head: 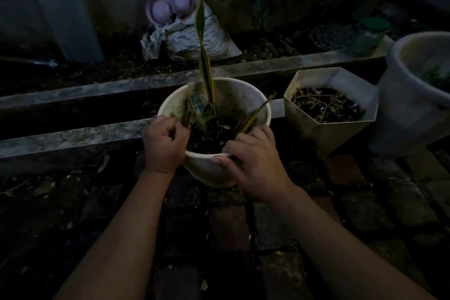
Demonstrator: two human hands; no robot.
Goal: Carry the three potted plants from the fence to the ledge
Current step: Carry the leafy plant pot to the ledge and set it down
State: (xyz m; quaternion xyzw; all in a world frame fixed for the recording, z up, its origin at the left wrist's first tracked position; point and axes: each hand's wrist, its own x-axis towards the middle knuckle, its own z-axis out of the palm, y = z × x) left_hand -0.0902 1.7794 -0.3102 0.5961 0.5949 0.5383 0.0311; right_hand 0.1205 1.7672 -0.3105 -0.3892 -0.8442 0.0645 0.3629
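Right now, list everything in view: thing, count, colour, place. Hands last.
Round pot: one, white, centre, holds a tall green-yellow plant, gripped at the rim.
Hexagonal pot: one, white, right of the round pot, dry soil and twigs.
Large tub: one, white, far right.
Ledge: one, grey concrete, behind the pots.
Crumpled sack: one, whitish, on the soil beyond the ledge.
Jar: one, clear with green lid, upper right.
Left hand: on the round pot's left rim.
Right hand: on its near-right rim.
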